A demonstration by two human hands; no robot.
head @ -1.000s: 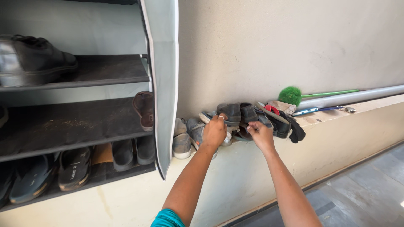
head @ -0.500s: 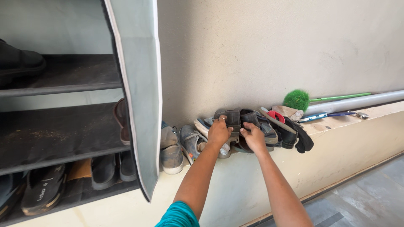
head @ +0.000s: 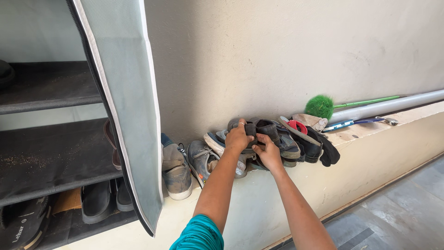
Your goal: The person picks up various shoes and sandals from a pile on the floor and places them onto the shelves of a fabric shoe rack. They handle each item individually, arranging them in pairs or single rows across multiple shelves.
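Note:
A heap of worn shoes lies on a pale ledge (head: 370,132) against the wall. My left hand (head: 237,137) grips the top of a dark grey shoe (head: 252,128) in that heap. My right hand (head: 267,153) closes on the same dark shoe from below, next to a second dark shoe (head: 277,134). Grey sneakers (head: 199,159) sit just left of my hands. A blue-soled shoe (head: 215,139) lies partly under my left hand.
A fabric shoe rack with dark shelves (head: 51,153) stands at the left, its grey cover flap (head: 125,106) hanging open. Black shoes (head: 97,201) fill its bottom shelf. A green brush (head: 320,105), a grey pipe (head: 393,103) and a black sock (head: 329,153) lie on the ledge to the right.
My hands have drawn closer together on the dark shoe and lifted it slightly. The view has shifted right, so the rack and flap sit further left.

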